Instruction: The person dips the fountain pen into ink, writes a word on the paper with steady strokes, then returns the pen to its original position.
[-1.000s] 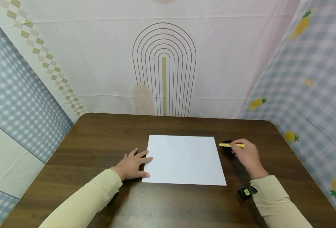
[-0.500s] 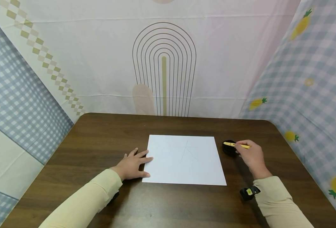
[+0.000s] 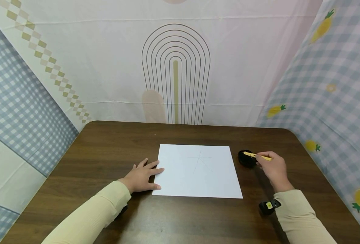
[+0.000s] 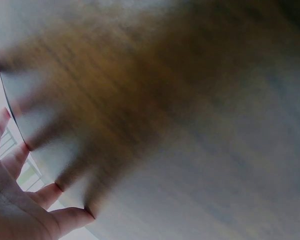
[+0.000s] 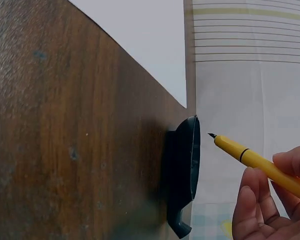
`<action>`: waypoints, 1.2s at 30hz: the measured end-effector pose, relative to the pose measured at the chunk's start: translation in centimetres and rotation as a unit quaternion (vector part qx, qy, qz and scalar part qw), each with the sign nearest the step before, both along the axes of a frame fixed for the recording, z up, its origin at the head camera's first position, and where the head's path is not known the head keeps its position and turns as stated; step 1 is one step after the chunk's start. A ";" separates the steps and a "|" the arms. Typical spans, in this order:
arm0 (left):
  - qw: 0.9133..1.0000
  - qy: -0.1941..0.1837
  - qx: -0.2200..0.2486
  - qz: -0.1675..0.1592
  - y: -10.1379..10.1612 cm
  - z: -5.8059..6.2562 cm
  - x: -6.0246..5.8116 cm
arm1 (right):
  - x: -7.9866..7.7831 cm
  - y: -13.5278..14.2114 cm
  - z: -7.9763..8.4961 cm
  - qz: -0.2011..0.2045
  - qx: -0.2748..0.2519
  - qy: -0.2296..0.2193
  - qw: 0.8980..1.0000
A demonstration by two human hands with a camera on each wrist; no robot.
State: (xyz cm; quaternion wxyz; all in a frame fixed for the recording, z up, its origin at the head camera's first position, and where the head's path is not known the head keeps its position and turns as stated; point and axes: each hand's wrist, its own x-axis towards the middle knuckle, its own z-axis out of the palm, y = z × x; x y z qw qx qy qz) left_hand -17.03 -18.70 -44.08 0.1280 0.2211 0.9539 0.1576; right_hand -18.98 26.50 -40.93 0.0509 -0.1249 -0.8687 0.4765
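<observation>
My right hand (image 3: 274,168) pinches a yellow pen (image 5: 260,165) with a dark pointed tip, held up off the table. In the head view the tip end overlaps a small black dish (image 3: 246,160) to the right of the paper. Seen by the right wrist camera, that dish has a short bent handle, and the pen tip stands apart from its rim. My left hand (image 3: 141,177) lies with fingers spread on the left edge of a white sheet of paper (image 3: 175,183). Thin, faint crossing lines are drawn on the sheet's upper middle.
The brown wooden table (image 3: 119,139) has rounded far corners. Behind it hangs a pale cloth (image 3: 113,67) printed with arches, and blue checked cloth (image 3: 326,112) closes off both sides. A dark strapped device (image 3: 268,206) sits at the right wrist.
My right hand has drawn to the right with the pen, so the tip has shifted from beside the paper to over the black dish. The left hand and paper have stayed put.
</observation>
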 end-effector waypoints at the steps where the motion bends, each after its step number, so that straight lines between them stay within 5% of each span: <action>1: 1.000 0.000 0.000 0.000 0.0 0.0 0.0 | 0.0 0.0 0.0 0.000 0.001 0.001 1.000; 36: 1.000 0.002 -0.002 -0.004 -0.1 0.1 0.1 | -0.2 2.2 -1.4 -0.077 -0.036 -0.020 0.996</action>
